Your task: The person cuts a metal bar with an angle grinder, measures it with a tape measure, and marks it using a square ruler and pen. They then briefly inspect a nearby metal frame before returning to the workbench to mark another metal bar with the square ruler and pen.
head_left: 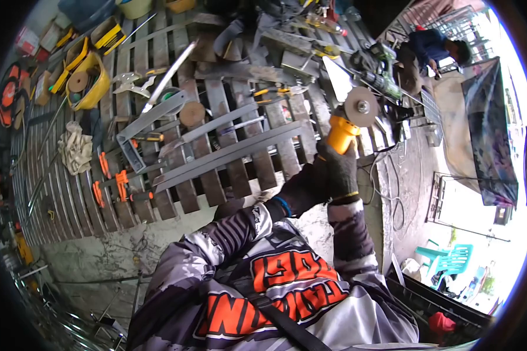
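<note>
An angle grinder [341,134] with a yellow head is held out in front of me, above the right end of the slatted metal bench. Its round disc [362,106] faces up toward me. My right hand [340,169], in a dark glove with a yellow cuff edge, is wrapped around the grinder just below its head. Pressed close beside it, my left hand [301,190] is closed at the grinder's body, gloved in black with a blue band at the wrist. Its fingertips are mostly hidden. Left of the hands, a long grey metal bar [228,157] lies across the slats.
Orange-handled clamps [122,185], an angled steel frame [152,124] and a cloth glove [75,148] lie on the bench [187,202]. A yellow container [93,88] stands at far left. A cable [399,199] hangs at right. Another person [427,52] crouches at upper right.
</note>
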The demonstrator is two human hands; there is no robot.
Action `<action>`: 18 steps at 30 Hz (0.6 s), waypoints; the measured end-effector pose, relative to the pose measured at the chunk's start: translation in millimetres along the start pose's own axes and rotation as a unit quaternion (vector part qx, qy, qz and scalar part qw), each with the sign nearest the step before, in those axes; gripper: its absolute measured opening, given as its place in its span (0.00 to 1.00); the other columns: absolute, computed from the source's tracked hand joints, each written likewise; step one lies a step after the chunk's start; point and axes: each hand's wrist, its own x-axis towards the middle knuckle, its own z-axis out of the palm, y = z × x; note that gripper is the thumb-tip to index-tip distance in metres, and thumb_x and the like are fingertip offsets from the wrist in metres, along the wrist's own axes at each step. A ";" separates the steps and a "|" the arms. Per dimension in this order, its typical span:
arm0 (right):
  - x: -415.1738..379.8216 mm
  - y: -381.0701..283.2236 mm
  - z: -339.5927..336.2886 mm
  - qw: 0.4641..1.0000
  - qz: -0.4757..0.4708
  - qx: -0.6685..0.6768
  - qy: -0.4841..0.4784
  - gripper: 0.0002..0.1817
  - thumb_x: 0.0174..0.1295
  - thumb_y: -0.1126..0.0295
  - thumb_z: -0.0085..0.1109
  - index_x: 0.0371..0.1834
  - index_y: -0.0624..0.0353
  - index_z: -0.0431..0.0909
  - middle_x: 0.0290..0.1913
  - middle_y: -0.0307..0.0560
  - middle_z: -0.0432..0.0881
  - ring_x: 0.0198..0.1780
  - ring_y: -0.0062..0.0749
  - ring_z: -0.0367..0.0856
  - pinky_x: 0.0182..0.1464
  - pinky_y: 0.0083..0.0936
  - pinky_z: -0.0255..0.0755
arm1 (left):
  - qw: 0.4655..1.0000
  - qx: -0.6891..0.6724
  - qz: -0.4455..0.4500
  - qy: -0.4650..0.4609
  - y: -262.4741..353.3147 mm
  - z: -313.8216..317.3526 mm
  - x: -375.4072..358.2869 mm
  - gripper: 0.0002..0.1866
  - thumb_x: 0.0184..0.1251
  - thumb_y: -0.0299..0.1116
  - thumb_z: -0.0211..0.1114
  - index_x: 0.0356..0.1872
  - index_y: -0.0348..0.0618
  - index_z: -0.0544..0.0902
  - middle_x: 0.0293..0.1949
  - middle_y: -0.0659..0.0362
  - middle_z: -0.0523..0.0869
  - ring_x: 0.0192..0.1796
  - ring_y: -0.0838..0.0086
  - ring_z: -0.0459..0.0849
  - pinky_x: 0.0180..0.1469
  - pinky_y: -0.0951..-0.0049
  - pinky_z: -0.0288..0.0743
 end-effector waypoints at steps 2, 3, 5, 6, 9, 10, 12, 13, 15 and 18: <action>20.0 13.9 -11.3 0.998 0.056 0.019 -0.034 0.23 0.57 0.74 0.74 0.54 0.58 0.74 0.35 0.41 0.82 0.32 0.28 0.84 0.33 0.25 0.79 | 0.985 -0.126 -0.095 -0.068 5.0 -28.0 6.0 0.14 0.63 0.37 0.69 0.45 0.39 0.84 0.42 0.48 0.87 0.47 0.49 0.86 0.49 0.51 0.82; 26.4 18.2 -15.3 0.993 0.091 0.047 -0.054 0.23 0.56 0.74 0.73 0.55 0.58 0.75 0.35 0.41 0.82 0.32 0.29 0.84 0.34 0.25 0.80 | 0.968 -0.181 -0.147 -0.094 8.6 -43.7 9.5 0.16 0.65 0.39 0.69 0.47 0.38 0.84 0.44 0.47 0.87 0.49 0.48 0.86 0.51 0.50 0.82; 40.8 40.5 -24.4 0.988 0.116 0.068 -0.074 0.24 0.56 0.74 0.74 0.55 0.59 0.76 0.37 0.43 0.83 0.32 0.31 0.85 0.36 0.27 0.83 | 0.928 -0.153 -0.310 -0.136 17.0 -85.5 -13.7 0.22 0.66 0.45 0.68 0.50 0.36 0.83 0.38 0.45 0.87 0.41 0.44 0.87 0.48 0.49 0.82; 49.1 57.2 -28.2 0.992 0.091 0.036 -0.079 0.24 0.55 0.74 0.74 0.55 0.59 0.76 0.38 0.44 0.84 0.32 0.32 0.86 0.36 0.28 0.83 | 0.980 -0.096 -0.159 -0.070 3.0 -97.2 -41.0 0.18 0.67 0.45 0.66 0.45 0.38 0.84 0.32 0.45 0.85 0.36 0.44 0.87 0.43 0.48 0.81; 55.9 59.0 -26.8 0.993 0.052 -0.044 -0.098 0.23 0.53 0.73 0.75 0.53 0.61 0.77 0.40 0.46 0.87 0.33 0.33 0.87 0.38 0.31 0.84 | 0.922 -0.056 -0.273 -0.269 44.9 -209.0 -98.5 0.11 0.66 0.40 0.65 0.33 0.42 0.84 0.32 0.50 0.84 0.37 0.48 0.87 0.42 0.49 0.79; 54.2 52.0 -24.3 0.991 0.059 -0.078 -0.094 0.23 0.53 0.73 0.75 0.52 0.61 0.78 0.39 0.46 0.87 0.34 0.33 0.87 0.38 0.31 0.84 | 0.916 -0.072 -0.241 -0.314 60.3 -232.9 -126.6 0.10 0.66 0.40 0.65 0.34 0.44 0.86 0.34 0.51 0.86 0.40 0.50 0.88 0.44 0.51 0.80; 49.8 33.3 -16.3 0.986 0.023 -0.149 -0.075 0.24 0.52 0.73 0.75 0.52 0.62 0.78 0.36 0.44 0.87 0.35 0.33 0.87 0.39 0.31 0.83 | 0.852 -0.159 -0.270 -0.419 109.4 -263.1 -155.4 0.14 0.66 0.42 0.69 0.46 0.44 0.87 0.41 0.48 0.87 0.47 0.50 0.88 0.51 0.53 0.81; 59.9 45.6 -17.2 0.984 -0.012 -0.167 -0.062 0.24 0.51 0.73 0.76 0.51 0.62 0.79 0.37 0.44 0.87 0.34 0.32 0.87 0.38 0.30 0.83 | 0.800 -0.228 -0.276 -0.481 126.2 -273.8 -150.9 0.20 0.64 0.44 0.73 0.51 0.42 0.86 0.44 0.46 0.87 0.50 0.48 0.88 0.53 0.54 0.82; 83.5 58.9 -22.3 0.979 -0.059 -0.164 -0.107 0.23 0.51 0.72 0.77 0.50 0.62 0.80 0.37 0.44 0.88 0.34 0.32 0.87 0.38 0.30 0.83 | 0.850 -0.285 -0.231 -0.377 155.1 -298.1 -138.7 0.24 0.60 0.45 0.77 0.53 0.42 0.86 0.45 0.46 0.87 0.50 0.48 0.88 0.54 0.54 0.82; 103.1 69.4 -22.9 0.981 -0.025 -0.149 -0.120 0.22 0.51 0.72 0.77 0.49 0.63 0.81 0.38 0.44 0.88 0.36 0.32 0.88 0.40 0.31 0.82 | 0.860 -0.247 -0.261 -0.363 172.6 -280.9 -153.7 0.28 0.57 0.48 0.80 0.55 0.43 0.86 0.47 0.49 0.88 0.50 0.48 0.88 0.53 0.54 0.82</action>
